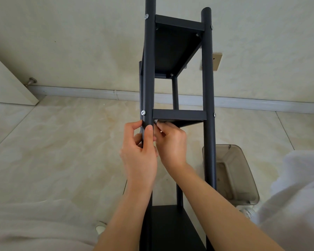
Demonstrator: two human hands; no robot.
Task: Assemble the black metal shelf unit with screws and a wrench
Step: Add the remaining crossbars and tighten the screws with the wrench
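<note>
The shelf (pixel 178 69) lies on its side along the floor (pixel 62 142), its posts running away from the person toward the wall (pixel 80 42); two panels are already bolted between the posts, with silver screw heads showing at the joints, and a third panel lies nearest the person.

The left hand (pixel 140 156) grips the near post (pixel 149 69) just below the middle panel, thumb pressed along the front of the tube and fingers curled round its far side; the right hand (pixel 172 142) reaches in beside it under the panel's corner, fingertips pinched together on something small and pale, perhaps a wrench or a nut; it is too hidden to name. A screw (pixel 143 112) sits in the post just above the hands.

To my eye the step in hand is tightening that middle joint from the inside, the left hand steadying the post while the right works the fastener; the next move calls for keeping the post still and the fastener square to the hole, since a slip here would drop it to the floor; the build looks well along.

To the right, touching or just beside the far post, stands a smoky clear bin (pixel 230 174); I see nothing in it, though the post hides part of its inside.
</note>
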